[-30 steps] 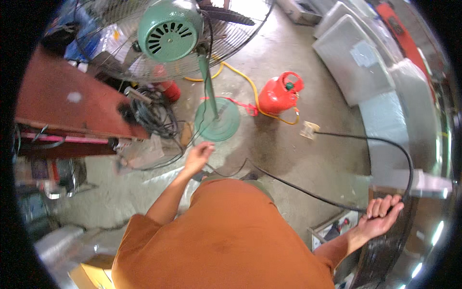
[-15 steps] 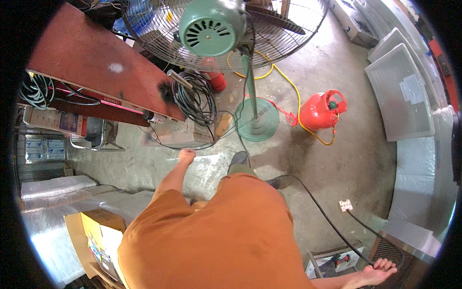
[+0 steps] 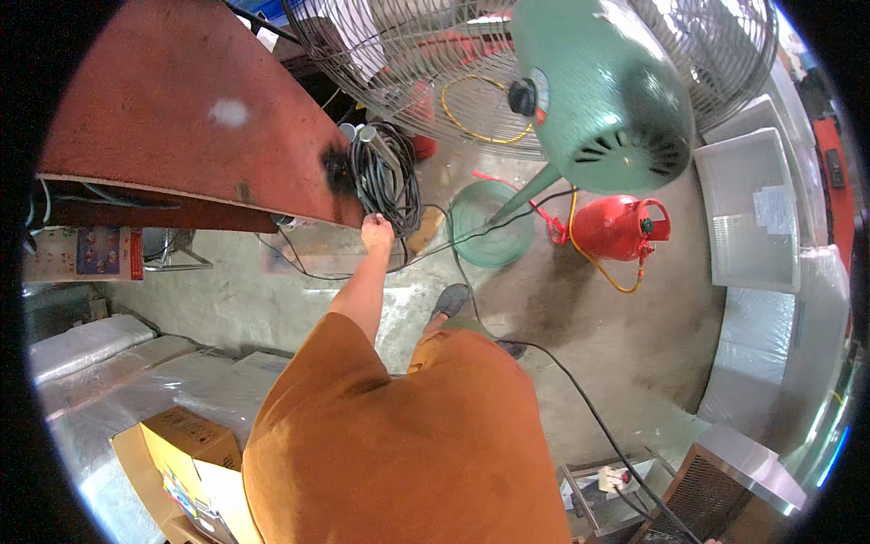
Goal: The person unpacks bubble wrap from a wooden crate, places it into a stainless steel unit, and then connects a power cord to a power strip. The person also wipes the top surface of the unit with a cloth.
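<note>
My left hand (image 3: 377, 232) reaches forward with its fingers curled together, at the lower edge of a coil of black cable (image 3: 391, 181). Whether it grips a strand there, I cannot make out. The coil hangs around a metal tube (image 3: 376, 145) beside the corner of a red-brown tabletop (image 3: 208, 113). My right hand is beyond the lower edge. A black cable (image 3: 580, 399) runs from near my feet toward the lower right edge. Its white socket end (image 3: 614, 479) hangs over a metal frame there.
A green pedestal fan (image 3: 607, 100) looms ahead, its round base (image 3: 494, 227) on the floor. A red gas cylinder (image 3: 616, 227) with a yellow hose stands to its right. Clear plastic bins (image 3: 752, 208) line the right side. An open cardboard box (image 3: 181, 444) sits lower left.
My left hand has moved forward and right to the coil. My right hand, earlier on the black cable, has left the picture. The socket has shifted down and left; the fan looms larger.
</note>
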Tool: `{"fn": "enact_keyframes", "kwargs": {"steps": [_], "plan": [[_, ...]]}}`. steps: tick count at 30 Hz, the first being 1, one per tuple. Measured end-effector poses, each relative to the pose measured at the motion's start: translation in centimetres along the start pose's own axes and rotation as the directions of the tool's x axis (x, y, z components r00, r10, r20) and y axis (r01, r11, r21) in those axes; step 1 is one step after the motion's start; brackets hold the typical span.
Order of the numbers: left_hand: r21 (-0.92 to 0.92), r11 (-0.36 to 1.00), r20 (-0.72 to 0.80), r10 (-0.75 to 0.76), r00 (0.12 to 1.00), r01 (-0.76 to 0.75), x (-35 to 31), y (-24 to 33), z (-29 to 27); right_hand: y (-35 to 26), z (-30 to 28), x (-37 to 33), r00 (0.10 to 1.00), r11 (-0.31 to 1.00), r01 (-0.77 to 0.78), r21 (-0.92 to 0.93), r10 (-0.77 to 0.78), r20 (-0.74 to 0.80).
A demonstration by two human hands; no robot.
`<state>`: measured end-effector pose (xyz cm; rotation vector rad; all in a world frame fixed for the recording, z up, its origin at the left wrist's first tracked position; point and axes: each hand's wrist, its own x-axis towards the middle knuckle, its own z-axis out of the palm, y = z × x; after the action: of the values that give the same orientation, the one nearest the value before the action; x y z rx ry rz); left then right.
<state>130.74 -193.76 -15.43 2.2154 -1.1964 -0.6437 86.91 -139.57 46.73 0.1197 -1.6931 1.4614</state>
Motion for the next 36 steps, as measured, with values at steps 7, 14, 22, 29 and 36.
{"fn": "enact_keyframes", "kwargs": {"steps": [7, 14, 22, 29, 36], "plan": [[-0.103, 0.974, -0.055, -0.207, 0.977, 0.201, -0.9, 4.3, -2.3, 1.2, -1.0, -3.5, 0.978, 0.992, -0.124, 0.011, 0.124, -0.170], [-0.119, 0.989, -0.057, 0.084, 0.995, -0.090, -0.8, 7.6, -6.5, 2.5, -0.9, -5.4, 0.974, 0.972, -0.225, 0.069, 0.227, -0.017], [-0.231, 0.793, -0.165, 0.540, 0.825, -0.564, -1.0, 19.7, -16.5, 5.7, -1.3, -6.8, 0.932, 0.924, -0.359, 0.133, 0.347, 0.102], [-0.269, 0.877, 0.530, 0.481, 0.698, -0.399, -2.4, 19.4, -12.9, 7.2, -0.9, -7.8, 0.901, 0.893, -0.424, 0.149, 0.399, 0.171], [-0.111, 0.834, 0.671, 0.464, 0.578, -0.541, -11.1, 9.3, -7.3, 8.1, -3.4, -6.0, 0.913, 0.910, -0.401, 0.107, 0.388, 0.124]]}}
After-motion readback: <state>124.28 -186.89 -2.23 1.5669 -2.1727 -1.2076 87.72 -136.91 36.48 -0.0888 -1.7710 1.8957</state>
